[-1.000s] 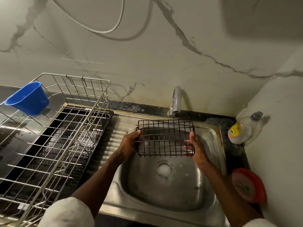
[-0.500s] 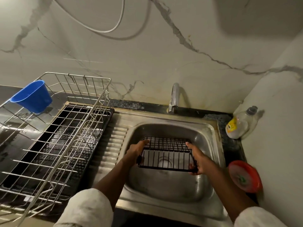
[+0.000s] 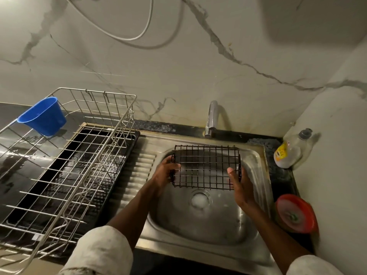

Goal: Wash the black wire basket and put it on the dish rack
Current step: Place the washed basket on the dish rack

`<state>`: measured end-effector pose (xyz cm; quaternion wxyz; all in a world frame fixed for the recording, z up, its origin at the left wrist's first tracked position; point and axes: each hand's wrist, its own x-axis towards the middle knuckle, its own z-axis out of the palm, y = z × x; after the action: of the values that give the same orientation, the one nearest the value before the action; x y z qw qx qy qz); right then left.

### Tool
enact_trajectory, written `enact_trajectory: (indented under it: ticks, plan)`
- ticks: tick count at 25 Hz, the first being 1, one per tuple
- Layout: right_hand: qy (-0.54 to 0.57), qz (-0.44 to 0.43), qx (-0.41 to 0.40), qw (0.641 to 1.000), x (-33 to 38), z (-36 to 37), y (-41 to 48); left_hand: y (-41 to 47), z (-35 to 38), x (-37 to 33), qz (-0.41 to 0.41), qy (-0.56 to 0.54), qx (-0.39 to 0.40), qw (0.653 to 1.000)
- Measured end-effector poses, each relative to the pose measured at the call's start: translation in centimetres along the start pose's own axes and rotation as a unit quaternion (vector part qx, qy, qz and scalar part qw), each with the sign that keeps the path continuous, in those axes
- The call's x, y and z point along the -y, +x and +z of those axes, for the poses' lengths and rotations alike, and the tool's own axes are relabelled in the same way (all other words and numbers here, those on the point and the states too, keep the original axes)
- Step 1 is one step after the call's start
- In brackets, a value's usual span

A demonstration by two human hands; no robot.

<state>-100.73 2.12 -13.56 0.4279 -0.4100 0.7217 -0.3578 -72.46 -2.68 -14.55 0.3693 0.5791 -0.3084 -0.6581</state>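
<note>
Off-white left sleeve (image 3: 99, 253), off-white right sleeve (image 3: 311, 264), mottled fabric, both pushed up, forearms (image 3: 135, 209) bare

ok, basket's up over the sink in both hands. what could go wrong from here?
1. Slip: the left hand and right hand hold the black wire basket only at its end edges above the sink. Suds sit at the drain, so the grip may be slick.
2. Snag: the dish rack has raised wire sides, and the basket's wires could catch going over.
3. The blue cup perched at the rack's far corner could get knocked.
</note>
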Motion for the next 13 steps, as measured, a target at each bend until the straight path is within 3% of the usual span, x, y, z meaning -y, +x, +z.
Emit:
enact_trajectory:
  ticks: [2,4,5,9,13]
  plan:
    - [-0.003,0.131,0.016,0.991,0.6,0.0,0.9,0.3,0.6,0.2,-0.039,0.038,-0.051,0.997]
    - [-0.001,0.302,0.09,0.949,1.9,0.0,0.4,0.7,0.7,1.1,-0.086,0.09,-0.114,0.986]
    - [-0.007,0.332,0.112,0.937,1.9,0.0,0.2,0.5,0.7,1.7,-0.095,0.104,-0.121,0.983]
    - [-0.038,0.245,0.091,0.964,1.3,-0.1,0.0,-0.3,0.9,1.9,-0.129,0.099,-0.145,0.976]
    - [-0.059,0.118,0.052,0.99,2.0,-0.1,-1.1,-1.3,0.8,0.1,-0.086,0.049,-0.092,0.991]
